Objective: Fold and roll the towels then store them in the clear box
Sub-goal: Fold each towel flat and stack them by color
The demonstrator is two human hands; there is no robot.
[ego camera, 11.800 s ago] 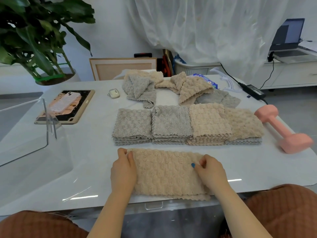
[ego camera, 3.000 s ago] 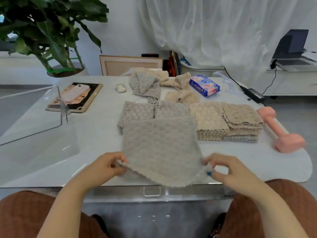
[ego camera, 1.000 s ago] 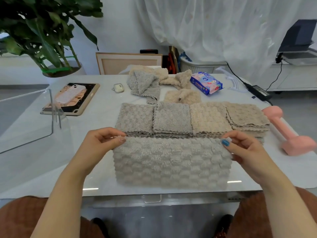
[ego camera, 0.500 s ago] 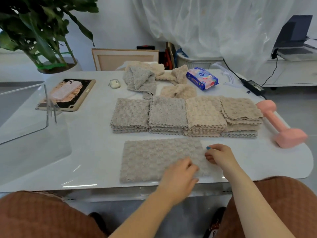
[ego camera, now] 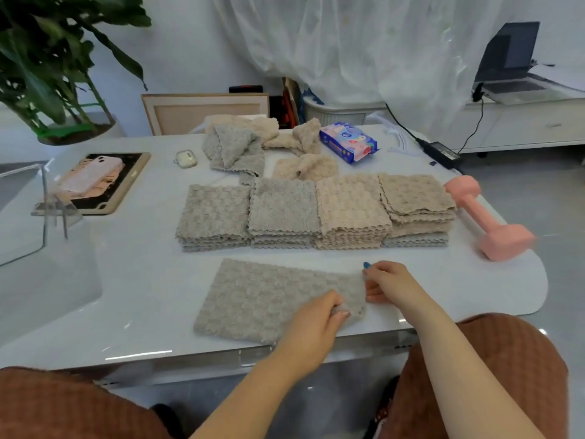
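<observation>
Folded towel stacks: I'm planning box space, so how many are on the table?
4, in one row beyond the flat grey towel: far-left stack, second stack, beige third stack, far-right stack beside the pink dumbbell. The crumpled towels behind could hide more.

On the counter (ego camera: 142,280) a towel (ego camera: 269,299) lies flat just before me, my left hand (ego camera: 316,318) and right hand (ego camera: 387,282) at its right end. Behind it stand four stacks (ego camera: 316,213) in a row; loose towels (ego camera: 237,147) lie behind those, a dumbbell (ego camera: 487,223) right, the box (ego camera: 19,223) left.
</observation>
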